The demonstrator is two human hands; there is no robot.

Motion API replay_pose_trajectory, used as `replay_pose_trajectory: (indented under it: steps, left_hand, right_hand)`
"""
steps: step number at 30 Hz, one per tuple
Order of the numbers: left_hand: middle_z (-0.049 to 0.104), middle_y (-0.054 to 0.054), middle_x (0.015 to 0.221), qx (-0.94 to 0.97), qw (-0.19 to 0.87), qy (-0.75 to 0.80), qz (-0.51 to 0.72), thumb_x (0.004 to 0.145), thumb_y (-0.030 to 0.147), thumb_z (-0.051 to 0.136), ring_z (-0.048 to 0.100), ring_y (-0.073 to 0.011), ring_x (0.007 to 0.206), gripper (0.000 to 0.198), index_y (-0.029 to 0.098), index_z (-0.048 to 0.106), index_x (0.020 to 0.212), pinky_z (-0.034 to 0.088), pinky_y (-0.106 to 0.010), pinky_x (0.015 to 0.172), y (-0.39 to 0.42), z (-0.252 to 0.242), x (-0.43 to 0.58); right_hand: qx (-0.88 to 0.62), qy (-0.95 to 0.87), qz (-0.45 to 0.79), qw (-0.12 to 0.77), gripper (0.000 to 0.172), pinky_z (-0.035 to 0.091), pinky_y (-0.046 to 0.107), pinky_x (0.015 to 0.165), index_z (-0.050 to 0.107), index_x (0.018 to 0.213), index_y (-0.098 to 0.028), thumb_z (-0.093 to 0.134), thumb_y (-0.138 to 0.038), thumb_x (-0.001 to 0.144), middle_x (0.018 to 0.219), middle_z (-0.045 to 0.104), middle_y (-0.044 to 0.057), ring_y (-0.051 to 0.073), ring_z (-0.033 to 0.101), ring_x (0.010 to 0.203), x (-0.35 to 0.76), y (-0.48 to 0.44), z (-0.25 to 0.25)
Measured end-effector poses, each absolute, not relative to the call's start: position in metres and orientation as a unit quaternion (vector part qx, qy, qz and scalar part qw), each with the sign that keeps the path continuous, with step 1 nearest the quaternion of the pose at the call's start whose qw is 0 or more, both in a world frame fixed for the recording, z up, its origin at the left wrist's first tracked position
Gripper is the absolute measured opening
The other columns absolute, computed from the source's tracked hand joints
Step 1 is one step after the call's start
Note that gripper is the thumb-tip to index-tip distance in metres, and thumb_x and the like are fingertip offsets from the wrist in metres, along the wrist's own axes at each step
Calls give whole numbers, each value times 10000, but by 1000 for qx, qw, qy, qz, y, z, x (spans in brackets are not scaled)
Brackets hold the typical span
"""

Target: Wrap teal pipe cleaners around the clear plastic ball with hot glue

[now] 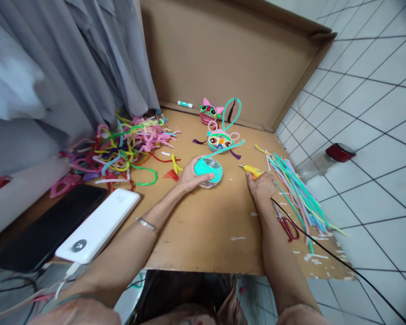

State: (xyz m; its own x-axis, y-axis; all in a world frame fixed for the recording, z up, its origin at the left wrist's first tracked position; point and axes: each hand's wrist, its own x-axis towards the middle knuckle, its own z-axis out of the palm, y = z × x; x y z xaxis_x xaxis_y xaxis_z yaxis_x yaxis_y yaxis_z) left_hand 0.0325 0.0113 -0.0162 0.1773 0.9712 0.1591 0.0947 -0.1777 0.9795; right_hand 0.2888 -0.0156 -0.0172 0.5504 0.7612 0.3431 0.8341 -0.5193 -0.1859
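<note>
Left hand (189, 175) fingers grasping teal-wrapped ball (208, 170) on surface (206, 225); right hand (264, 185) fingers clenched on glue gun (252, 170).
Red-lidded jar (338, 152) on floor, well right of right fingers; contents unclear.

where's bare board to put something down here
Bare board lies between the two forearms, down to the near edge, and a smaller patch between power bank and left forearm. Crowded: tangled pile on the left; stems, scissors and cord on the right; figures behind the ball in the left hand and the glue gun in the right hand.
</note>
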Motion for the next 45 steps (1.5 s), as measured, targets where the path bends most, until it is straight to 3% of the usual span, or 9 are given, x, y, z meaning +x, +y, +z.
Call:
replay_pose_trajectory:
  steps: [4,9,15,20,29,36,45]
  left_hand:
    - [688,-88,1128,614,486,419,460,550,483,817,657,-265,1019,871,148,553,1309,529,-389,942,13,-19,30]
    - [704,-91,1123,635,503,401,428,563,480,823,658,-280,1036,864,154,560,1319,529,-397,939,12,-18,26]
    - [701,-107,1166,643,510,387,422,559,497,827,658,-288,1058,888,144,558,1328,527,-400,952,14,-18,25]
    - [698,-101,1186,645,527,365,416,558,483,830,661,-283,1053,893,155,547,1340,533,-398,946,17,-19,23]
    - [703,-106,1171,670,554,314,381,530,420,851,674,-286,1061,856,136,576,1288,548,-379,929,14,-11,21]
    - [707,-98,1158,680,562,308,357,531,416,846,674,-293,1062,878,136,551,1309,560,-371,899,10,-7,22]
    - [716,-87,1149,684,558,309,354,522,409,852,672,-294,1067,853,157,571,1287,549,-383,919,11,-7,22]
  right_hand:
    - [-870,-461,-106,141,665,459,540,850,627,1142,23,597,-564,831,1080,644,322,440,627,1024,295,-14,-21]
    - [-872,-448,-89,176,485,505,457,805,670,1082,-32,600,-428,810,1053,667,275,378,664,988,300,-14,-20]
    - [-780,-508,-74,357,445,511,397,785,681,1040,-127,574,-460,765,941,721,138,279,661,851,299,-13,-4]
    - [-641,-604,-80,467,459,513,388,807,707,1032,-144,624,-495,748,959,728,117,241,642,833,281,-21,11]
    - [-597,-672,-78,432,379,501,352,741,722,1039,-172,619,-475,836,860,692,74,209,607,753,267,-31,20]
    - [-595,-673,-105,427,325,496,367,793,710,989,-178,585,-456,875,917,693,91,233,627,839,266,-34,20]
    - [-594,-679,-116,416,339,506,380,811,694,1091,-197,569,-447,901,991,706,108,258,649,916,266,-35,18]
